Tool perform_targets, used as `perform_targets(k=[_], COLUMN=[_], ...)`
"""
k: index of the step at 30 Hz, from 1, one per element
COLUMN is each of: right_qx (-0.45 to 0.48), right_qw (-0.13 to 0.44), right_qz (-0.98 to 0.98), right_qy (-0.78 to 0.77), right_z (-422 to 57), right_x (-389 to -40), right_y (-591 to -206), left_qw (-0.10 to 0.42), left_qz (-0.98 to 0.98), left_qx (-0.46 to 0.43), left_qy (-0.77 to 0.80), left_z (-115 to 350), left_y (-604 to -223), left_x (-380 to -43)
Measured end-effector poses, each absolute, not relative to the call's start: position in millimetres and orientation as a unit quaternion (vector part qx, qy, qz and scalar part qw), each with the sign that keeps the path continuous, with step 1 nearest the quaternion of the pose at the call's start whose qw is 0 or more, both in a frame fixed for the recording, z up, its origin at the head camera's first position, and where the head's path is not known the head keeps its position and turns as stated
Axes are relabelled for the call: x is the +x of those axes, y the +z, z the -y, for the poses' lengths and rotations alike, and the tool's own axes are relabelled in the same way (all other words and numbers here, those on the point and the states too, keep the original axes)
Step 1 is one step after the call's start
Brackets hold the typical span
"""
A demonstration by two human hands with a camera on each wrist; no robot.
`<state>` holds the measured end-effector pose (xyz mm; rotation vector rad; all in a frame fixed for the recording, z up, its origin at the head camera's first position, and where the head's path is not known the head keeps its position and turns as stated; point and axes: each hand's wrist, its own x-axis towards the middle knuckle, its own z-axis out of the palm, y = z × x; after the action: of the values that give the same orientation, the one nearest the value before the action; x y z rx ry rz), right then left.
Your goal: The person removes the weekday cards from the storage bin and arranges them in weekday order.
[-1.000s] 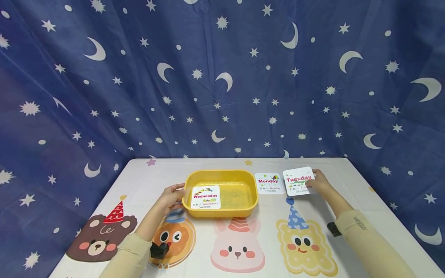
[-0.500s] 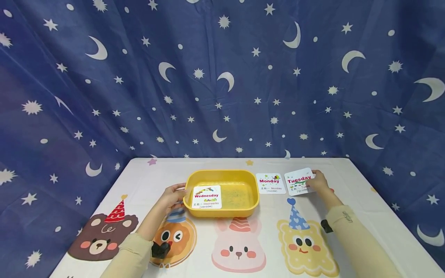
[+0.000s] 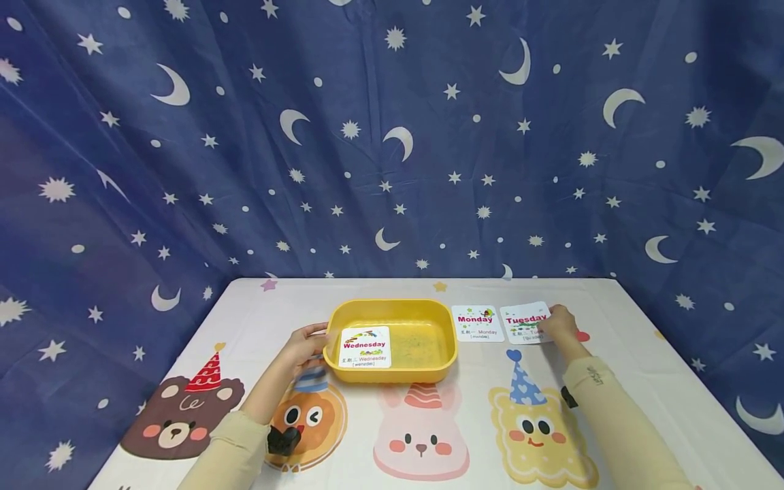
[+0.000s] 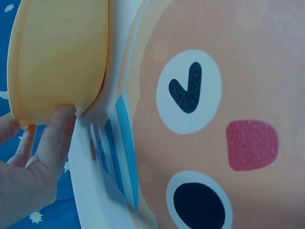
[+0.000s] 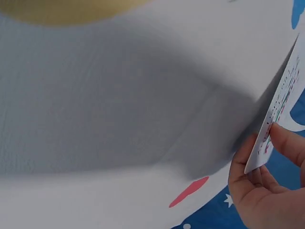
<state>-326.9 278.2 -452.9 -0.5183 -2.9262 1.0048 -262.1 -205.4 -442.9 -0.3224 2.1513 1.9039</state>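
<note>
A yellow plastic basin (image 3: 422, 373) stands mid-table, and my left hand (image 3: 306, 347) grips its left end. In the left wrist view, the fingers (image 4: 55, 136) of that hand bear against the basin's outer wall (image 4: 62, 57). Inside the basin lies a white "Wednesday" card (image 3: 365, 348), on its left side. A "Monday" card (image 3: 478, 323) lies flat just right of the basin. Beside it, my right hand (image 3: 559, 325) pinches the right edge of a "Tuesday" card (image 3: 523, 321) between thumb and fingers. In the right wrist view this card (image 5: 279, 105) tilts up from the tablecloth, casting a shadow.
A white tablecloth (image 3: 257, 320) with printed cartoon figures covers the table. Behind the table's back edge hangs a dark blue curtain (image 3: 343, 204) with stars and moons. Black wrist devices, one being the left device (image 3: 284, 441), sit below the hands.
My right hand has lowered the Tuesday card toward the table, beside the Monday card, and its forearm has shifted left. The left hand and the basin have stayed in place.
</note>
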Motion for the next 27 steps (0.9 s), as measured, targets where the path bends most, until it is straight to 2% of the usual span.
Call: perform_targets(k=[8, 17, 24, 27], right_qx=[-0.179, -0.215, -0.204, -0.209], right_qw=[0.012, -0.045, -0.061, -0.05], right_qz=[0.948, 0.948, 0.945, 0.942], right_qy=[0.264, 0.232, 0.249, 0.256], right_z=[-275.0, -272.1, -272.9, -274.0], right_x=[-328.0, -330.8, -327.9, -326.6], right_y=[-455.6, -458.5, -458.7, -460.2], left_qw=[0.123, 0.125, 0.12, 0.12], left_qz=[-0.739, -0.742, -0.744, -0.744], left_qx=[-0.117, -0.114, -0.115, -0.113], left_qy=[0.652, 0.648, 0.647, 0.647], left_z=[204.5, 201.9, 202.8, 202.1], left_y=[-439.8, -439.1, -438.9, -437.3], left_x=[-261.1, -258.6, -256.8, -257.0])
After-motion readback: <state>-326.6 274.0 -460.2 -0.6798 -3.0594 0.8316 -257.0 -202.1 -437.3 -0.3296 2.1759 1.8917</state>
